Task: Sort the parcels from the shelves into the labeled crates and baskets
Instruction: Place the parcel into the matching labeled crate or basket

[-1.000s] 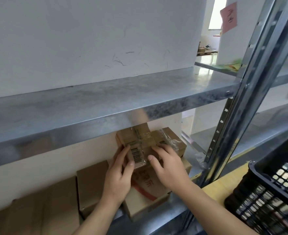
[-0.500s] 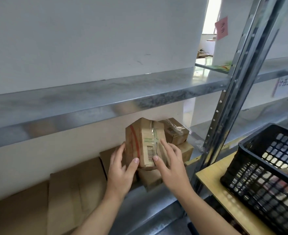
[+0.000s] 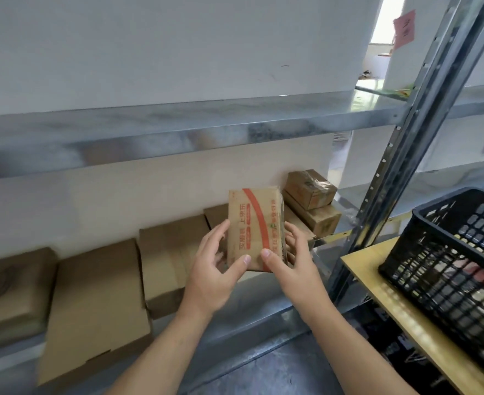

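Observation:
A small brown cardboard parcel with a red stripe and red print stands upright in front of the lower shelf. My left hand grips its left side, thumb on the front face. From the right, my right hand holds it with the thumb on the lower front. A black plastic crate stands at the right on a yellow board. On the lower shelf, behind the held parcel, two small taped boxes are stacked.
Several flat cardboard boxes lie along the lower metal shelf to the left. The upper shelf runs overhead. A slotted steel upright stands between the shelf and the crate. A pink note hangs top right.
Both hands lifted the parcel off the stack on the lower shelf, pulled it out toward me and turned it, so its red-striped face shows instead of the barcode.

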